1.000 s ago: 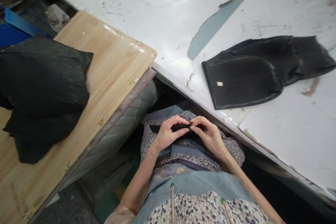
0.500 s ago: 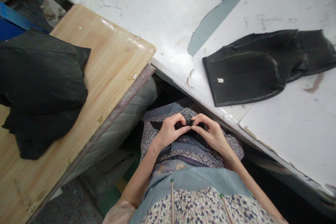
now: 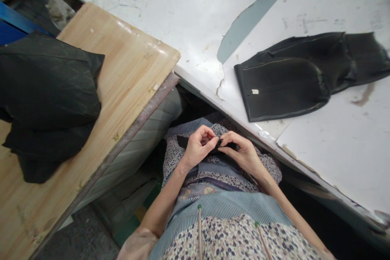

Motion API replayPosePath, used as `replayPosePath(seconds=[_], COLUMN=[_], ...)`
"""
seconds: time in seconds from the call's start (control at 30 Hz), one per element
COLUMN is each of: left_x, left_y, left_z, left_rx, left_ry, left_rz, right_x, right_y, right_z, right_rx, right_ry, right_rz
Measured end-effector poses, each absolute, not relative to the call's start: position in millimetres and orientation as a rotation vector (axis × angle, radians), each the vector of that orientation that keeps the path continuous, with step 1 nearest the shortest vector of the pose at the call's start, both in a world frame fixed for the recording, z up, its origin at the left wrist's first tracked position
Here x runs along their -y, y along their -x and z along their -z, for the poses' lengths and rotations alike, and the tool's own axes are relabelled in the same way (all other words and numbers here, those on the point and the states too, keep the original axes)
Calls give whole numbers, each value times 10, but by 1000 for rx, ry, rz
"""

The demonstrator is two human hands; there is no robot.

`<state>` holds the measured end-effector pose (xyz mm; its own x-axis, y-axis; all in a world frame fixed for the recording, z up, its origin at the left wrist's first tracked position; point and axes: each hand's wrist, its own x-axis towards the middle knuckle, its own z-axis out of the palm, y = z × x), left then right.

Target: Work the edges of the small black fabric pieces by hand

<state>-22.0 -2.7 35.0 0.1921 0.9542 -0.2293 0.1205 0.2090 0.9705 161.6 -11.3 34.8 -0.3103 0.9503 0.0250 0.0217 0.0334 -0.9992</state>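
Over the lap, both hands pinch a small piece of black material (image 3: 183, 141), whose ends stick out on either side; most of it is hidden behind the fingers. My left hand (image 3: 200, 146) is closed, thumb and fingertips together at the middle of the piece. Close beside it, my right hand (image 3: 240, 149) grips the same piece between thumb and forefinger. The fingertips of the two hands nearly touch. A patterned apron (image 3: 210, 207) lies beneath them. What the fingertips hold in detail is too small to make out.
Folded black panels (image 3: 286, 85) with a small white tag lie on the white table (image 3: 170, 12) at the right. Black quilted material (image 3: 51, 101) covers part of the wooden board (image 3: 131, 61) at the left. A blue box (image 3: 12, 24) stands at the far left.
My left thumb and fingers have lifted slightly and curled more at the black piece. The right fingers have shifted a little on it. Both hands stay over the lap.
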Motion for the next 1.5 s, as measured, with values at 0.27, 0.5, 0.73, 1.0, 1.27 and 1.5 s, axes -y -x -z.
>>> replayPosePath(seconds=[0.27, 0.5, 0.73, 1.0, 1.27, 1.5], left_x=[-13, -18, -1, 16, 5, 21], left_y=[252, 232, 181, 171, 178, 120], left_z=[-329, -327, -375, -375, -383, -392], left_rx=[-1206, -1187, -1202, -1219, -1186, -1305], left_ry=[-1203, -1183, -1246, -1304, -1279, -1488], left_rz=[-626, -627, -595, -588, -563, -481], right_x=[146, 142, 123, 79, 118, 149], right_y=[-1633, -1648, -1691, -1654, -1638, -1620], right_z=[-332, -338, -365, -403, -379, -396], right_rx=[1496, 1482, 1336, 1341, 1212, 1342], right_ry=[1096, 1126, 1299, 1295, 1312, 1342], right_rz=[-1369, -1383, -1537, -1543, -1567, -1434])
